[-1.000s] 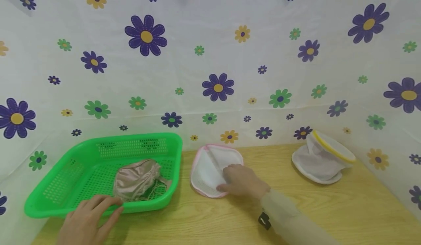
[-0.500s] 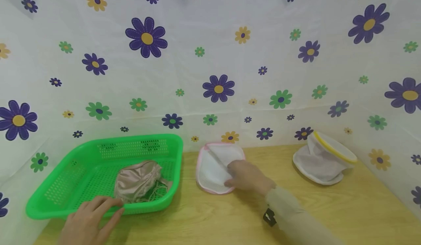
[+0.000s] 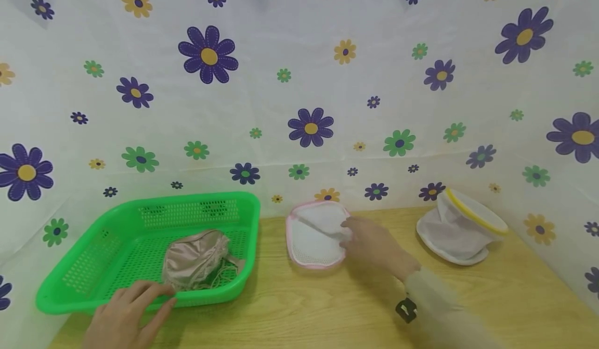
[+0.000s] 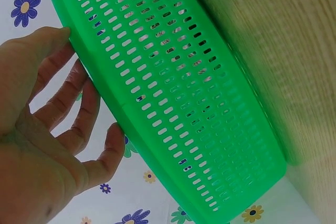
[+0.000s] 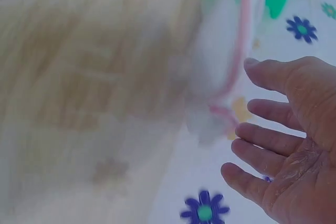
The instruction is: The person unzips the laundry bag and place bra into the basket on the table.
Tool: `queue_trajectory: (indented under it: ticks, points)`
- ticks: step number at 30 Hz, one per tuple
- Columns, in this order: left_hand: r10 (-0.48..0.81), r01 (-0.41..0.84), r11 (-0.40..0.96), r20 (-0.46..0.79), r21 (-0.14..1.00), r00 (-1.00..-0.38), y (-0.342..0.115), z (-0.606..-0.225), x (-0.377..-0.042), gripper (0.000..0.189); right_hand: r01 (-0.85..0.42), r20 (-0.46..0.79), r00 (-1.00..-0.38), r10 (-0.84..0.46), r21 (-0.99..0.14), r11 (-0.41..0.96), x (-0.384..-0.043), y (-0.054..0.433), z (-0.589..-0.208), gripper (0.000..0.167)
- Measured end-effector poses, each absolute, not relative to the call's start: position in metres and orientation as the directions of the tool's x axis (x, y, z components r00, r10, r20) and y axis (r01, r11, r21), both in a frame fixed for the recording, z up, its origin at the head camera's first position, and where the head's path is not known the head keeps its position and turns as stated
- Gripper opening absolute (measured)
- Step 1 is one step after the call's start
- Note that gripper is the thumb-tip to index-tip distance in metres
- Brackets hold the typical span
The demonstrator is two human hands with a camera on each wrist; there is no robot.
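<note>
A white mesh laundry bag (image 3: 318, 240) with pink edging lies flat on the table, right of a green plastic basket (image 3: 252, 219). My right hand (image 3: 374, 245) is at the bag's right edge. In the right wrist view its fingers are spread and relaxed, apart from the blurred bag (image 5: 218, 51). My left hand (image 3: 124, 312) holds the basket's near rim, thumb outside and fingers bent over the edge. The left wrist view shows the same hand (image 4: 52, 98) at the rim (image 4: 100, 85). A crumpled dusty-pink satin garment (image 3: 194, 258) with lace trim and thin cords lies in the basket.
A white mesh bag (image 3: 449, 234) with a yellow-rimmed end leans at the back right of the wooden table (image 3: 290, 318). A white flower-printed curtain (image 3: 290, 37) rises right behind the table and along its sides.
The pink-edged bag has shifted slightly right and turned as my right hand touched it. That hand has now drawn back to the right. My left hand stays at the basket rim.
</note>
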State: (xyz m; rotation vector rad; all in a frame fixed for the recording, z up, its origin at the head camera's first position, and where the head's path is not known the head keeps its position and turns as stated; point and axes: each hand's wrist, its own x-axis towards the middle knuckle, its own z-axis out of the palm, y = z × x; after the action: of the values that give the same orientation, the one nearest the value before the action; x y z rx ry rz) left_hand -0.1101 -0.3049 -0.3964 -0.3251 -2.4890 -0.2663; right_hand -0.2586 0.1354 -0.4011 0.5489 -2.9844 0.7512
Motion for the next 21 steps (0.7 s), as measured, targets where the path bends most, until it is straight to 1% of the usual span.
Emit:
queue_trajectory:
  ticks: [6, 10, 14, 18, 21]
  points:
    - [0.152, 0.273, 0.954, 0.59, 0.12, -0.793, -0.303, -0.397, -0.11, 0.024, -0.337, 0.193, -0.94, -0.281, -0.415, 0.845, -0.255, 0.181, -0.38, 0.048]
    - [0.151, 0.272, 0.955, 0.597, 0.118, -0.788, -0.303, -0.397, -0.11, 0.025, -0.264, 0.236, -0.954, -0.183, -0.38, 0.887, -0.257, 0.217, -0.369, 0.05]
    - [0.15, 0.265, 0.957, 0.587, 0.114, -0.795, -0.303, -0.397, -0.11, 0.024, -0.152, 0.208, -0.975, -0.076, -0.38, 0.912, -0.259, 0.256, -0.363, 0.055]
    - [0.153, 0.262, 0.959, 0.574, 0.112, -0.804, -0.303, -0.396, -0.11, 0.022, -0.054, 0.18, -0.984, 0.014, -0.368, 0.928, -0.259, 0.291, -0.362, 0.059]
    - [0.162, 0.268, 0.958, 0.572, 0.106, -0.804, -0.304, -0.396, -0.11, 0.023, -0.02, 0.175, -0.984, 0.045, -0.357, 0.934, -0.26, 0.313, -0.368, 0.063]
